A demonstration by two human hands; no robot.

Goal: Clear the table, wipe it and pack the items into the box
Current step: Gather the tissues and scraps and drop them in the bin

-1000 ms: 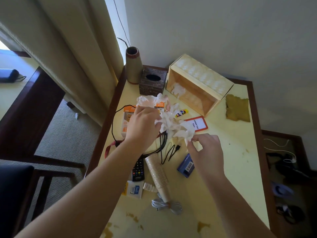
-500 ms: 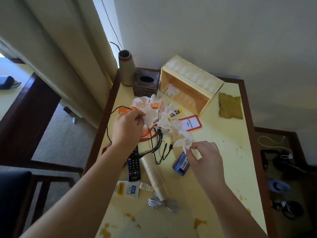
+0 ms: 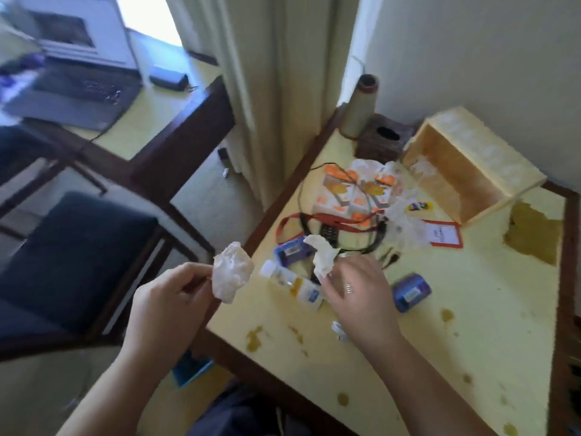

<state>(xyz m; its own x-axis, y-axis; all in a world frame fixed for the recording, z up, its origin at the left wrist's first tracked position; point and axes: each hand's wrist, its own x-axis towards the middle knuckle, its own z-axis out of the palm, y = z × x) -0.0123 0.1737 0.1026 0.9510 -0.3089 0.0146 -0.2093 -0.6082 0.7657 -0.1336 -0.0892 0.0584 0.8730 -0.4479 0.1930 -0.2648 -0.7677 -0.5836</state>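
Barely begun: left hand (image 3: 171, 297) pinching one crumpled tissue (image 3: 232, 275) off the table (image 3: 490, 335) edge, right hand (image 3: 356, 291) pinching another (image 3: 322, 254) above it, clutter unpacked beside the nearly empty wooden box (image 3: 471, 171), stains unwiped

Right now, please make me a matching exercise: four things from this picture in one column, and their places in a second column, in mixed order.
Things:
1. crumpled tissue
2. wooden box
3. olive cloth
4. badge card

Places:
A. lying on its side near the wall
B. held in the left hand, past the table edge
C. flat on the table, in front of the box opening
D. right of the box

Pairs: 1-B, 2-A, 3-D, 4-C
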